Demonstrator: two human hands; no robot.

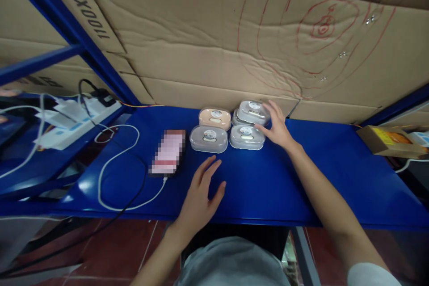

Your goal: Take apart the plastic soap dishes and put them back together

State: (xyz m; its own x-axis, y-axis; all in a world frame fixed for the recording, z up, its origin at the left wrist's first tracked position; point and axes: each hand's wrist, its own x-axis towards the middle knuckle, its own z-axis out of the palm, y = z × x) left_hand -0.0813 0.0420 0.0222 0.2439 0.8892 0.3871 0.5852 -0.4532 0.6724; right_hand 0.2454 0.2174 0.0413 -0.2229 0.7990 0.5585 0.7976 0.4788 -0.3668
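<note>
Several small oval lidded boxes stand close together on the blue shelf (248,192). One peach box (205,118) is at the back left, with a grey box (208,140) in front of it. Another grey box (247,138) sits front right. Behind that, an upper grey box (254,111) overlaps a darker one (237,118) beneath it. My right hand (277,125) has its thumb and fingers around the right end of this upper box. Nearer the front, my left hand (203,194) hovers with fingers apart, holding nothing.
A phone (167,152) with a blurred screen lies left of the boxes, joined to a white cable (99,178). Farther left is a power strip (60,129) with plugs. Cardboard (187,31) walls the back. An open carton (378,140) stands at far right.
</note>
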